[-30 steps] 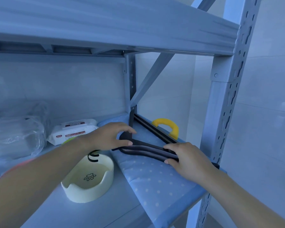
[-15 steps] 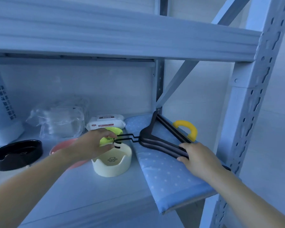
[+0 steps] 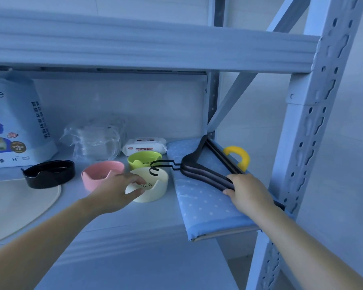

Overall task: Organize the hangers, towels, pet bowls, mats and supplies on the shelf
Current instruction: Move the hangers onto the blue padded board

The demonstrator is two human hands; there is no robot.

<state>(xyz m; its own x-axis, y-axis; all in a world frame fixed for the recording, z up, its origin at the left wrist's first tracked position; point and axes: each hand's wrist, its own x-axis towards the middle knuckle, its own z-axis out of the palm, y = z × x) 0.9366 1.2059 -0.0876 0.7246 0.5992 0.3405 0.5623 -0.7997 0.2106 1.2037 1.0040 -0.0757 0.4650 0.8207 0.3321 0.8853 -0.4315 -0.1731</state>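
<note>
Several dark hangers [image 3: 205, 174] lie stacked flat on a blue dotted pad [image 3: 201, 206] at the right end of the shelf [image 3: 134, 237], wire hooks sticking out left over the cream bowl [image 3: 155, 191]. Right hand [image 3: 247, 193] grips the stack's near arm, fingers curled under it. Left hand [image 3: 117, 193] is at the cream bowl's near-left rim, thumb on the outer wall & fingers over the lip, pinching it. Pink bowl [image 3: 96, 176] sits just left, green bowl [image 3: 143, 161] behind, black bowl [image 3: 50, 173] further left, touching a beige mat [image 3: 19, 206]. At the back: wipes pack [image 3: 144, 146], clear plastic bag [image 3: 92, 143], pet-pad bag [image 3: 13, 122]. Yellow handle [image 3: 239, 153] shows behind the pad, by the frame upright.
</note>
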